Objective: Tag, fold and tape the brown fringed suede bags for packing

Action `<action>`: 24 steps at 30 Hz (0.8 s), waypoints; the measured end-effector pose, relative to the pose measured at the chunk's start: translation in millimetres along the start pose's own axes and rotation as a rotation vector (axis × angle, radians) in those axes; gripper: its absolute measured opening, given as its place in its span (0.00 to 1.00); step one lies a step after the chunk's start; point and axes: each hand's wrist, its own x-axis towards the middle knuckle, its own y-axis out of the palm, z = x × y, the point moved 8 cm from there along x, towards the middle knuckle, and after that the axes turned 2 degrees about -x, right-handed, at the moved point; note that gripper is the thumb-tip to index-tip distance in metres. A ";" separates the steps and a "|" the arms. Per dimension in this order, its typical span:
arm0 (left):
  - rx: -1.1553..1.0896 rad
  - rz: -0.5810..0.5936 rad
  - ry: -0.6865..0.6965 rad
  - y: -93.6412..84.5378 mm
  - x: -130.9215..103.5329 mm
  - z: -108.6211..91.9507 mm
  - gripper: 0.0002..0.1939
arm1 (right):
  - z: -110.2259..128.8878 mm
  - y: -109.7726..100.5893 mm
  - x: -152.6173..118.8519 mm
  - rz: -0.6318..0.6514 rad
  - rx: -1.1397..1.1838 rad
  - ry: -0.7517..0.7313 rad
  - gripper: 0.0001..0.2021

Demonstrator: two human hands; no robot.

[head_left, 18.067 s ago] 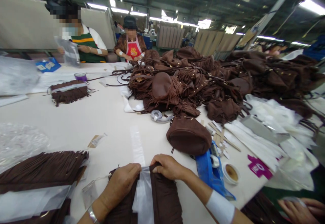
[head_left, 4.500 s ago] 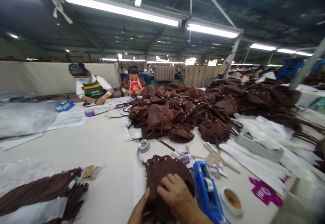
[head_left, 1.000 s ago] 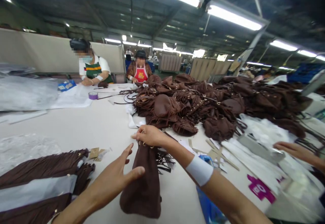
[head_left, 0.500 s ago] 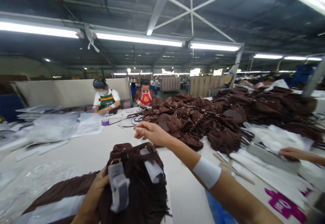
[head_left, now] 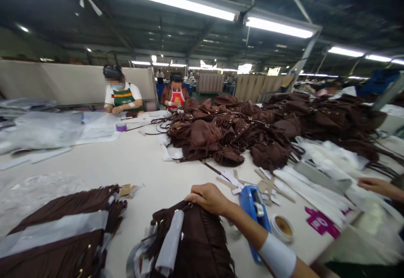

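Note:
My right hand (head_left: 206, 198) is closed on the top edge of a dark brown fringed bag (head_left: 202, 244) at the bottom middle. A strip of translucent white wrapping (head_left: 170, 242) covers part of the bag's front. Metal rings show near its top. My left hand is out of sight. Left of this bag lies another brown fringed bag (head_left: 53, 248), with a pale wrapping band (head_left: 57, 229) across it. Beyond my right forearm stands a blue tape dispenser (head_left: 255, 210), and a roll of tape (head_left: 282, 228) lies beside it.
A large heap of brown bags (head_left: 205, 133) covers the table's far middle and right. Clear plastic sheets (head_left: 57, 126) and a purple tape roll (head_left: 121, 127) lie at left. Two co-workers sit across the table. Another person's hand (head_left: 375, 184) reaches in at right, near white wrapping.
My right hand has come down from above the table onto the bag's top edge. My left hand, earlier holding the bag's side, has left view. The camera has tilted down.

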 end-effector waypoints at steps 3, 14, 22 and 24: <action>-0.051 -0.026 -0.134 9.9 -1.7 43.8 0.15 | -25.5 27.0 -18.0 0.059 0.051 0.061 0.19; 0.049 -0.092 0.044 -19.9 -1.3 7.5 0.24 | -48.8 67.0 -23.8 0.172 0.275 0.144 0.20; 0.274 0.844 0.228 83.0 36.7 -61.3 0.11 | -55.6 75.0 -24.6 0.447 0.639 0.317 0.19; 0.338 0.864 0.243 88.4 37.4 -57.7 0.13 | -64.5 80.6 -30.5 0.569 0.749 0.417 0.17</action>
